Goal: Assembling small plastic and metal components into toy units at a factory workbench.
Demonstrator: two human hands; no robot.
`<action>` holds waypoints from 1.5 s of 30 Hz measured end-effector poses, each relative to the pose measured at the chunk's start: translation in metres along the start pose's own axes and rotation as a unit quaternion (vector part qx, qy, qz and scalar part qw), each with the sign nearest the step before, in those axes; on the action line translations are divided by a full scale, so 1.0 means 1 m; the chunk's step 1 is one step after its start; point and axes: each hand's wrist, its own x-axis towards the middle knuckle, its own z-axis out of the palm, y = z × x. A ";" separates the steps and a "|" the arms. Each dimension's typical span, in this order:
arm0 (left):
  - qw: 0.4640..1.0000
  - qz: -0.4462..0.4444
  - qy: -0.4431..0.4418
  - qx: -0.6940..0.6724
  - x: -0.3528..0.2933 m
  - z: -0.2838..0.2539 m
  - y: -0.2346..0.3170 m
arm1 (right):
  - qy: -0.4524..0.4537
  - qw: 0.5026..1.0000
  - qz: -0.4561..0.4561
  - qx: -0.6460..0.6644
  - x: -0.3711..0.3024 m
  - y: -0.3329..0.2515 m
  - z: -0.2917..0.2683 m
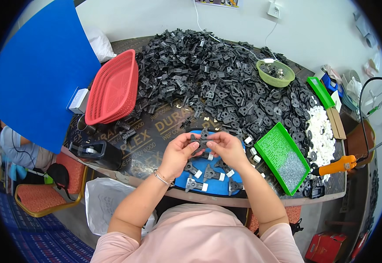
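Note:
Over a blue mat [222, 189], my left hand [178, 151] and my right hand [229, 150] meet around one black plastic part [202, 143]. Both thumbs press on it from the near side, and the fingers partly hide its shape. Several black parts with white end pieces, one of them a bracket-like part [213, 174], lie spread on the mat beneath and in front of my hands. Small white pieces [254, 151] lie just right of the mat, near my right hand.
A large heap of black parts [191, 65] covers the table's far side. Around it are red baskets [112, 87], a tape dispenser [96, 153], a yellow-green bowl [275, 82], a green tray [272, 170] of small metal pieces, white parts [322, 131] and an orange power tool [337, 165].

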 end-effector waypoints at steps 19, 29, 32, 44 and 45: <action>0.989 0.028 0.126 0.071 0.021 -0.057 0.025 | -0.071 0.964 -0.027 -0.254 0.086 0.008 0.000; 0.981 -0.133 0.136 0.043 0.044 -0.093 0.033 | -0.008 0.822 -0.094 -0.562 0.135 0.023 0.025; 0.979 -0.162 0.116 0.043 0.051 -0.097 0.028 | 0.025 0.933 -0.103 -0.345 0.132 0.013 0.014; 0.982 -0.130 0.132 0.030 0.044 -0.044 0.045 | -0.085 0.993 -0.012 0.076 0.102 0.003 0.030; 0.982 -0.128 0.133 0.030 0.042 -0.047 0.043 | -0.115 0.993 -0.026 0.033 0.090 -0.010 0.026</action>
